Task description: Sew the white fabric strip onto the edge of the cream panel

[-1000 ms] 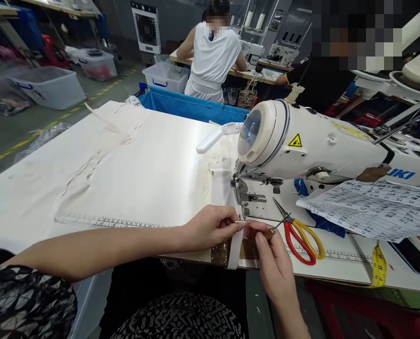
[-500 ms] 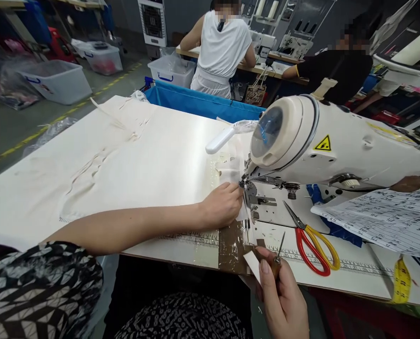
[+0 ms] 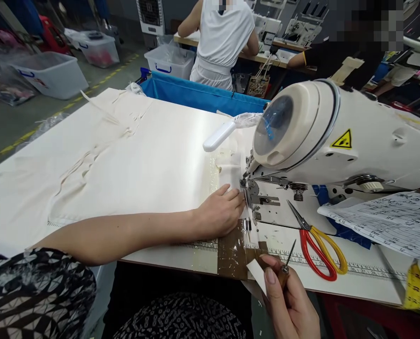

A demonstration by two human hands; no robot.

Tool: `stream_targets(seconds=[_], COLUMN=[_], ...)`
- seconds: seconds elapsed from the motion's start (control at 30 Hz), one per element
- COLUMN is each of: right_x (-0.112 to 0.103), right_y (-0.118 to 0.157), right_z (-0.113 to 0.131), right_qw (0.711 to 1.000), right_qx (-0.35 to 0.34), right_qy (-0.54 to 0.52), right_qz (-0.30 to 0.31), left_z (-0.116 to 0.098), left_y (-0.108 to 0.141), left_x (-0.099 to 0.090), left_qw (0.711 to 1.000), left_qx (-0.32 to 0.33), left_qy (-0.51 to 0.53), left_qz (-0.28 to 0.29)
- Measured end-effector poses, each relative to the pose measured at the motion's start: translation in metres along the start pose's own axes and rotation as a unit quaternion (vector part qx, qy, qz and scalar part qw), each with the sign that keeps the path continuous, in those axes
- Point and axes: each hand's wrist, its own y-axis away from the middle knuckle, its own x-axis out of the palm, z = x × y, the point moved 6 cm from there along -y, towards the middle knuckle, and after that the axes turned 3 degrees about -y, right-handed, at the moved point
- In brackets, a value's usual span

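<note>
Strip (image 3: pixel 257 277) btwn R hand (image 3: pixel 294 303) fingers (image 3: pixel 272 278); awl (image 3: pixel 285 270) alongside.

Yellow warning triangle (image 3: pixel 342 140) on the white sewing machine (image 3: pixel 375 149)

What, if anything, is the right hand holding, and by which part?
The right hand holds an awl by its handle and a white strip below its upper end.

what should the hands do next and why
Perhaps bring the white strip up toward the foot of the sewing machine: the right hand holds it, along with an awl, well short of the foot, while the left hand lies palm down beside the machine.
</note>
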Motion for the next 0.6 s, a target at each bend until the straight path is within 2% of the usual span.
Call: stream_targets(seconds=[0.23,0.43,0.6], right_x=[-0.001,-0.002,0.005], right_y=[-0.008,-0.013,-0.018], right_z=[0.006,0.003,0.006], right_qw=[1.000,0.999,0.998], right_qx=[-0.006,0.037,0.050], right_qy=[0.021,-0.010,-0.007], right_qz=[-0.010,-0.037,-0.037], left_z=[0.004,0.002,0.007], left_y=[-0.002,0.000,-0.002], left_x=[0.002,0.004,0.005], left_qw=[1.000,1.000,1.000], left_qx=[-0.005,-0.008,-0.017], left_qy=[-0.018,-0.001,0.007], left_qz=[0.011,0.018,0.012])
